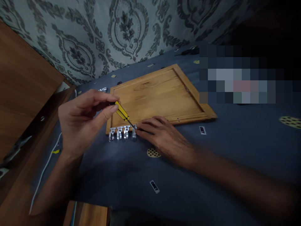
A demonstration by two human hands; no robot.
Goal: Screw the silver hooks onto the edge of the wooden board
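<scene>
Our left fingers point(110, 110) pinch the yellow screwdriver point(122, 112), its tip at the rightmost of 4 metal hooks point(119, 132) on the near edge of the wooden board point(160, 94) — our right fingers point(147, 126) lie flat and spread beside it. We judge a screw mid-driving; the next turn calls for a seated tip and a steady hook.

Small screwdriver point(123, 113): yellow handle with black trim, thin dark shaft. Tilted, handle up and to the left, tip down at the right end of the hook rail point(122, 131). Pinched at the handle by the left hand point(82, 121). Shiny metal rail with four curved hooks, set along the near left edge of the wooden panel point(160, 94). Pale brown framed panel, lying flat and skewed. Right hand point(162, 133) resting on its near edge, just right of the rail.
</scene>
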